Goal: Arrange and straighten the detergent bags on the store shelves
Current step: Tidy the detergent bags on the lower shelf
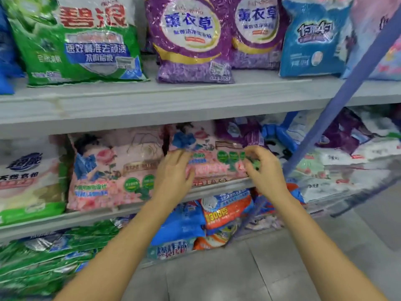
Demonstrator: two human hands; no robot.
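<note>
A pink detergent bag [213, 157] stands on the middle shelf [217, 189], a little right of centre. My left hand [173, 172] lies against its lower left side with the fingers fairly straight. My right hand [263, 167] has its fingers curled at the bag's right edge, apparently gripping it; blur hides the exact hold. A second pink bag [115, 168] stands just to the left. Dark purple bags [240, 131] sit behind and to the right.
The top shelf [152, 98] holds a green bag [76, 40], two purple bags [191, 40] and a blue bag [314, 40]. A blue slanted post [338, 101] crosses at right. Blue and orange bags [217, 216] and green bags [54, 257] fill the bottom shelf. Grey tiled floor [238, 279] lies below.
</note>
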